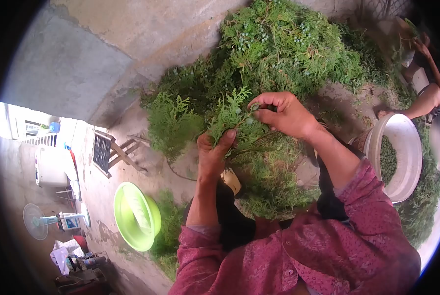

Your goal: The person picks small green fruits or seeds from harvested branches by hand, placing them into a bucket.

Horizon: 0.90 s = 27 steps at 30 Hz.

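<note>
My left hand (214, 150) is closed around the stem of a leafy cypress sprig (228, 115) with flat green fronds. My right hand (288, 116), thumb and forefinger pressed together, pinches a small green cone (255, 106) at the right side of the sprig. Another pale green cone shows just below those fingertips. A large heap of cut cypress branches (288, 44), dotted with bluish-green cones, lies beyond my hands. To my right stands a white bucket (410, 147) with many small green cones (388, 160) inside it.
A lime-green basin (123, 223) sits on the floor at left, near a folding stool (114, 152). Loose clippings (274, 184) cover the ground by my feet. A standing fan (37, 221) is further left. Another person's arm (434, 64) and leg show at far right.
</note>
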Motion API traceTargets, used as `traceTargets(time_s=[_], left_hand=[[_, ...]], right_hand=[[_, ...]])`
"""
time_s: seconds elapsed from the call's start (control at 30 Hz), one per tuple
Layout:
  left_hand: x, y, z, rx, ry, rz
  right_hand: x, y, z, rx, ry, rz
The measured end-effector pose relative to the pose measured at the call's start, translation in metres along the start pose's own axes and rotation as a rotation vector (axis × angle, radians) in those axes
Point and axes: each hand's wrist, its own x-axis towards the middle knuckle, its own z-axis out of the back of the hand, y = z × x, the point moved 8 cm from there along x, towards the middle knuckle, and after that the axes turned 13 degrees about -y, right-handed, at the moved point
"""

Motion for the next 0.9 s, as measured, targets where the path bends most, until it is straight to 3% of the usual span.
traceTargets(time_s=[0.03, 0.1, 0.23, 0.3, 0.37, 0.47, 0.53, 0.63, 0.83, 0.9], left_hand=[[0.000, 0.001, 0.001, 0.000, -0.001, 0.002], [0.000, 0.003, 0.001, 0.061, 0.024, -0.004], [-0.006, 0.002, 0.006, 0.038, 0.048, 0.040], [-0.010, 0.003, 0.022, -0.071, -0.175, 0.185], [-0.007, 0.005, 0.027, -0.078, -0.155, 0.180], [-0.009, 0.003, 0.026, -0.096, -0.130, 0.224], [-0.009, 0.007, 0.027, -0.107, -0.130, 0.271], [-0.005, 0.005, 0.023, -0.088, -0.080, 0.179], [-0.009, 0.003, 0.016, -0.162, -0.032, 0.195], [-0.011, 0.008, 0.020, -0.125, -0.093, 0.225]], right_hand=[[0.001, -0.006, -0.002, 0.000, 0.001, -0.002], [-0.009, 0.025, 0.003, -0.432, -0.254, 0.676], [0.008, 0.026, 0.036, -0.529, -0.483, 0.691], [0.021, -0.016, 0.028, 0.441, -0.050, -0.372], [0.012, -0.013, 0.015, 0.510, 0.017, -0.411], [-0.007, -0.025, -0.009, 0.383, 0.087, -0.580], [-0.012, -0.021, -0.015, 0.405, 0.161, -0.570], [-0.015, -0.018, -0.025, 0.512, 0.342, -0.559], [-0.004, -0.025, -0.017, 0.395, 0.191, -0.515], [0.008, -0.015, 0.005, 0.020, -0.051, -0.200]])
